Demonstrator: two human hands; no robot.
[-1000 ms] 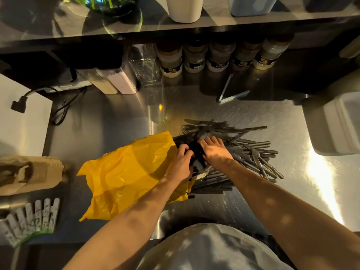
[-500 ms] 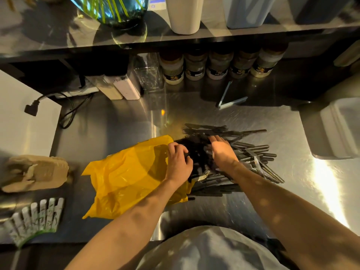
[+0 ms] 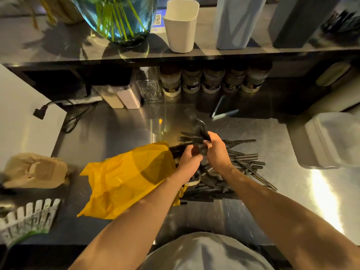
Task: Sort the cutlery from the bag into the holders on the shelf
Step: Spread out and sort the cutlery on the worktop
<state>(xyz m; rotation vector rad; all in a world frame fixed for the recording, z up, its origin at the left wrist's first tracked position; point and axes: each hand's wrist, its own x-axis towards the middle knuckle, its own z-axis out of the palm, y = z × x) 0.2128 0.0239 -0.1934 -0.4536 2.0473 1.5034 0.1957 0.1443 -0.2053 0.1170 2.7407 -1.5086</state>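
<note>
A brushed steel counter [image 3: 116, 137] spreads below, scuffed and shiny; a dark glossy shelf [image 3: 58, 49] juts over its far edge, with deep shadow beneath it; a warm yellow glare [image 3: 323, 193] burns on the metal at the right; a pale panel [image 3: 17, 117] stands at the left, flat and plain.

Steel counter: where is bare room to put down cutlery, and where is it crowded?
The steel counter is bare between the yellow bag and the black cable, and between the cutlery pile and the white tub. Crowded: the middle, where left hand and right hand grip cutlery, and the jars behind.
</note>
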